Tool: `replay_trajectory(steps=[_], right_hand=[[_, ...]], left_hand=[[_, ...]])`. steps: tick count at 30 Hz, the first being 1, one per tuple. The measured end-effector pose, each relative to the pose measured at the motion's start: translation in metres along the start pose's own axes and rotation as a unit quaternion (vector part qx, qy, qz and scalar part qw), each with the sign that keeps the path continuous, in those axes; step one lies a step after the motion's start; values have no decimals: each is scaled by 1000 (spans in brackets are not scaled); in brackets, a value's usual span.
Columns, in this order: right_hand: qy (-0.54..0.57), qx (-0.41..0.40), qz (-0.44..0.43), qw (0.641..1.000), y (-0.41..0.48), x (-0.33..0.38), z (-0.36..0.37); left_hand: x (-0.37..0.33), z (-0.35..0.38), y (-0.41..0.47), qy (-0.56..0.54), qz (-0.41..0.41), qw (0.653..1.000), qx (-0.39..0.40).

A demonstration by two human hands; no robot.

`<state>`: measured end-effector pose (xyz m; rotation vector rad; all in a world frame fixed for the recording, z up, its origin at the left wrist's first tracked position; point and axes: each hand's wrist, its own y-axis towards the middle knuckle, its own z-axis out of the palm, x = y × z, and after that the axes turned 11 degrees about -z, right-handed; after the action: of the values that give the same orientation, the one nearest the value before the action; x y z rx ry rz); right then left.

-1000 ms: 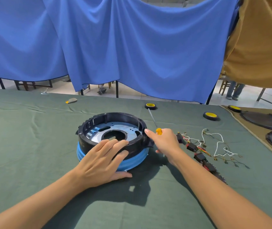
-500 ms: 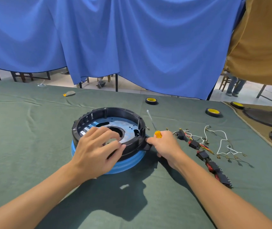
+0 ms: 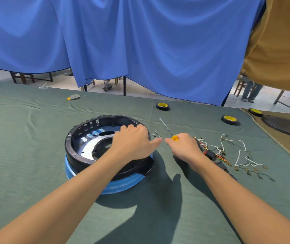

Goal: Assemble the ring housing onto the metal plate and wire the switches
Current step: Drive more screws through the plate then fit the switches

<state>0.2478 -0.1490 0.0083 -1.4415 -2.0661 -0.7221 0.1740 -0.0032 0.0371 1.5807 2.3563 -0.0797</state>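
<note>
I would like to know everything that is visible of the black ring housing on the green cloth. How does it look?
The black ring housing is a wide, round, open ring, seemingly plastic, with a row of slots in its far-left wall and a tab jutting from its near-right side. It lies flat on a round blue base, and the metal plate shows through its middle. The left hand lies on its right rim, fingers curled over it.
</note>
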Motion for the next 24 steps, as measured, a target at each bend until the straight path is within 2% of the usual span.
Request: replay_trajectory(steps=[1,3,7,14,17,20,22,24], right_hand=[[-85,-10,-3,996,3,-7,1],[-181,-7,-10,983,6,-18,5],[-255,-3,-28,967,7,-23,13],[-384,59,-34,921,19,-3,7],[-369,66,-81,924,31,6,12],[-284,50,-202,936,41,10,25],[-279,38,-264,922,46,11,34],[-311,30,-291,904,50,11,39]], left_hand=[[-3,3,3,-12,-5,1000,14],[-5,10,7,0,13,1000,13],[2,15,8,80,49,996,-11],[26,-4,2,19,105,992,62],[34,-8,4,4,118,990,71],[40,-8,7,-15,129,989,72],[41,-7,8,-24,126,989,77],[41,-6,9,-29,122,990,71]])
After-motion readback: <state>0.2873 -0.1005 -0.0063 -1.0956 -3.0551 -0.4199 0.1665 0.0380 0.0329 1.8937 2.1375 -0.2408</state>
